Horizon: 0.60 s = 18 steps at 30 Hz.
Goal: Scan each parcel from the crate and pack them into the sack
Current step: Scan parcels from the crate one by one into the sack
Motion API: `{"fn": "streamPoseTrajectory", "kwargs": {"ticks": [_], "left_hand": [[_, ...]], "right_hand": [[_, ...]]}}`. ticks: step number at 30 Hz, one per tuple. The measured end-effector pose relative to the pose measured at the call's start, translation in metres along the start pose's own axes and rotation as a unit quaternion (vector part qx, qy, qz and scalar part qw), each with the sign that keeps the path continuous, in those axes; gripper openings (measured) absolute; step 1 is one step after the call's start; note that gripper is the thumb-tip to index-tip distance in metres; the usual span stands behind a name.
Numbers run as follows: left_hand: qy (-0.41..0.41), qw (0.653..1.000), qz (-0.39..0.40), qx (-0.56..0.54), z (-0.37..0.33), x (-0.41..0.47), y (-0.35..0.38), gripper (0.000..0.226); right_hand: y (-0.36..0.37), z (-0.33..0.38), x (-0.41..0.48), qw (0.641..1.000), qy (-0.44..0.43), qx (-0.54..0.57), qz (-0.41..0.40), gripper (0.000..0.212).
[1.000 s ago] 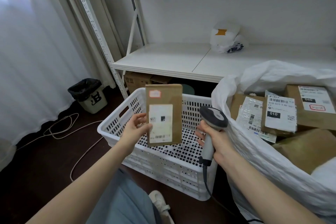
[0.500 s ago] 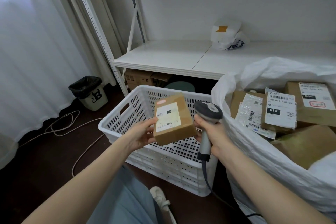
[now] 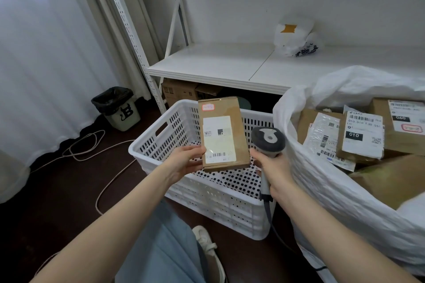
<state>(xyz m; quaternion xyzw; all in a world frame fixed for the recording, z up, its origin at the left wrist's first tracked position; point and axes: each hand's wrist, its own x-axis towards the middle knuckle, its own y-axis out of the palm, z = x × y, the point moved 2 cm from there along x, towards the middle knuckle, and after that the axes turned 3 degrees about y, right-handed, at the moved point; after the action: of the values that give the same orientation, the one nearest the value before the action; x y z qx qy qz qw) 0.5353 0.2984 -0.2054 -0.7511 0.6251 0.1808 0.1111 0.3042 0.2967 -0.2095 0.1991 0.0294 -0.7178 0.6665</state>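
Fingers (image 3: 195,153) of the left hand (image 3: 181,164) pinch the lower left edge of a brown cardboard parcel (image 3: 224,133): thumb on the front face, the others hidden behind it. Head view, the only one. The parcel stands upright at centre frame, above the white perforated crate (image 3: 147,151), with its label (image 3: 218,126) facing the camera and its barcode (image 3: 218,154) low on that label. The right hand (image 3: 276,167), just right of the parcel, is wrapped round the grip of a grey handheld scanner (image 3: 268,139). The scanner's back faces the camera, so its window cannot be seen, and it sits beside the parcel rather than in front of the label. Risk one: a missed read if the trigger goes before the scanner is turned onto the barcode. The label also looks glossy, so glare may spoil it. Risk two: a one-edge pinch, so the parcel could swing or slip down into the crate. Risk three: the scanner cord (image 3: 272,225) hangs past the crate's near corner and may snag on the reach right. The white sack (image 3: 322,179), right of frame, already holds a heap of labelled parcels (image 3: 362,135). One dropped on top could slide, or go in unscanned.
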Motion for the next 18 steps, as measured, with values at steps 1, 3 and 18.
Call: {"fn": "streamPoseTrajectory", "kwargs": {"ticks": [1,3,18], "left_hand": [[0.007,1.000,-0.013,-0.009,0.003,0.003,0.000,0.031],[0.015,0.999,-0.039,-0.035,0.010,0.010,0.002,0.034],[0.063,0.993,-0.090,-0.031,0.040,0.026,0.034,0.049]], "right_hand": [[-0.001,-0.002,-0.003,1.000,0.003,-0.006,0.000,0.017],[-0.003,-0.008,-0.013,1.000,0.016,-0.019,0.015,0.015],[-0.008,-0.054,-0.086,0.990,0.087,-0.109,0.031,0.014]]}}
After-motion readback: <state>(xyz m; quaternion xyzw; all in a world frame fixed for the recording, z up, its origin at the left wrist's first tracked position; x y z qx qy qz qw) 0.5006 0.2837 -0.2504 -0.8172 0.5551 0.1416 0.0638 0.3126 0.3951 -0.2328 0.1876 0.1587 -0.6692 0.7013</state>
